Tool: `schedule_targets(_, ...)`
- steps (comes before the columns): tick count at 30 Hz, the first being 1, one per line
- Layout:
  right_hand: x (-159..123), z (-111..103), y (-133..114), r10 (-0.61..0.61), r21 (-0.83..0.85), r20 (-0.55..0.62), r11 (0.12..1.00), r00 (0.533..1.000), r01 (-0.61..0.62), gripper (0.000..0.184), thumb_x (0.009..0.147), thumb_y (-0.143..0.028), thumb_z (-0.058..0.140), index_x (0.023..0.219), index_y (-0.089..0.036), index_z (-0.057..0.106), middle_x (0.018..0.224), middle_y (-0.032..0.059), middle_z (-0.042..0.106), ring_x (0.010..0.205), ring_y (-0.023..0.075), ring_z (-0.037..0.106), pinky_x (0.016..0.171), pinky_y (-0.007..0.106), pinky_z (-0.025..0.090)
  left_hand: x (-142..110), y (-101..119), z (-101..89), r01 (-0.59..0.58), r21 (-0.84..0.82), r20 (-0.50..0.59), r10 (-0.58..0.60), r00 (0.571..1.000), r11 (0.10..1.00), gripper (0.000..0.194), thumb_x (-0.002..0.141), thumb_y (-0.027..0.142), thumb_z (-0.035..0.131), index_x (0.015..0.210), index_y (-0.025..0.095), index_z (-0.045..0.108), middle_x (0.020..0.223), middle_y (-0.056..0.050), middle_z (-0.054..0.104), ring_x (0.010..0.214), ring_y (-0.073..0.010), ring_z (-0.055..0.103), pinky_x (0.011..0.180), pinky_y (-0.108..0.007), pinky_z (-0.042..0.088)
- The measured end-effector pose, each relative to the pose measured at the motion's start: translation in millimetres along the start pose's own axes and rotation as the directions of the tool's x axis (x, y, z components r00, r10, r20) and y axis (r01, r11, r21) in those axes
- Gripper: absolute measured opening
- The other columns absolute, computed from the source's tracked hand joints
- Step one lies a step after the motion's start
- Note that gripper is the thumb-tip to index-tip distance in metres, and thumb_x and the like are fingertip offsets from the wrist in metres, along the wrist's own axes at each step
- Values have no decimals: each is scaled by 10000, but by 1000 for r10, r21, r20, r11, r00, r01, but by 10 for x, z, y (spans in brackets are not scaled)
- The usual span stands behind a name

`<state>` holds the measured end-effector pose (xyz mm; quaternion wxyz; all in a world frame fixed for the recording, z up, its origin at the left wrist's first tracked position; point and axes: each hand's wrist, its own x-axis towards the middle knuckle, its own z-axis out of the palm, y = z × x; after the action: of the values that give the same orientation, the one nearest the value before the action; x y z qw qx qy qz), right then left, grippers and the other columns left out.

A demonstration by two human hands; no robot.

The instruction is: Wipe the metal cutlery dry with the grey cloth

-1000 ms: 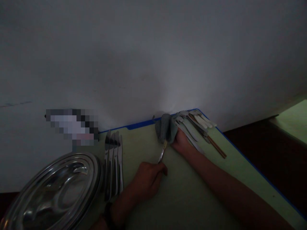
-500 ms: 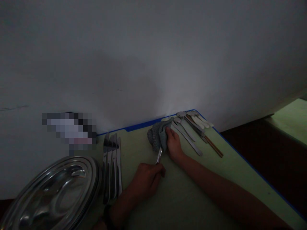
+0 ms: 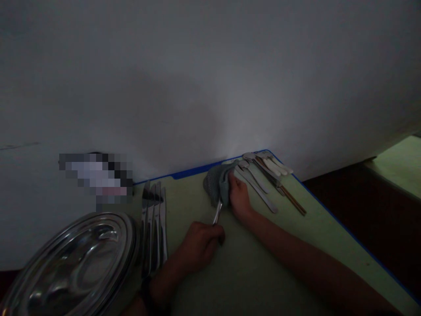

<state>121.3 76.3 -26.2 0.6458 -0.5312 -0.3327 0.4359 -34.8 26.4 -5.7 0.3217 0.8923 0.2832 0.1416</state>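
Observation:
My left hand [image 3: 202,245] is closed around the handle end of a shiny metal piece of cutlery [image 3: 217,213]. The far end of that piece disappears into a grey-green cloth [image 3: 216,182], so its kind is hidden. My right hand [image 3: 239,196] grips the cloth from the right, fingers folded into it around the cutlery. Just right of the cloth lie metal spoons [image 3: 255,182]. Left of my left hand, several table knives [image 3: 154,232] lie side by side with their blades pointing to the wall.
Stacked shiny metal divided plates [image 3: 126,237] stand at the lower left. Wooden chopsticks [image 3: 292,200] and white-handled cutlery [image 3: 272,166] lie at the table's far right. A blue edge [image 3: 194,170] borders the pale green table [image 3: 256,272] along the wall [image 3: 210,87]. A blurred patch [image 3: 95,175] hides something.
The cloth has shifted slightly and its folds look different around the cutlery. Both hands hold nearly the same place and keep their grips.

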Motion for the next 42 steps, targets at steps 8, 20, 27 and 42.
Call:
schedule_targets(8,-307,176,-5,6,-69,195,998,981,8,407,781,-531,423,695,-183,616,636,6,583,611,146,493,571,264,380,22,0,-13,87,-214,-86,-107,991,973,214,785,101,355,718,176,543,565,34,491,551,-107,492,577,-210,372)
schedule_targets(20,-59,92,94,132,269,57,953,990,-143,425,740,-572,462,772,-175,609,737,25,654,682,160,589,607,265,431,59,60,107,153,-633,-174,-332,927,759,222,859,297,454,959,220,272,777,3,595,599,-96,535,540,-208,409)
schedule_targets(27,-137,108,4,-17,86,250,996,968,-5,353,753,-517,496,846,-188,579,814,33,647,745,163,602,685,284,462,142,74,55,369,-605,-158,-561,813,705,215,750,359,565,780,181,448,580,4,651,345,-77,434,357,-187,328)
schedule_targets(42,-109,86,-77,-11,-95,385,994,923,52,343,735,-451,543,912,-158,576,894,51,640,834,176,594,743,298,464,146,70,35,407,-326,-167,-475,864,854,365,848,391,436,603,157,572,519,7,611,445,-99,549,485,-195,409)
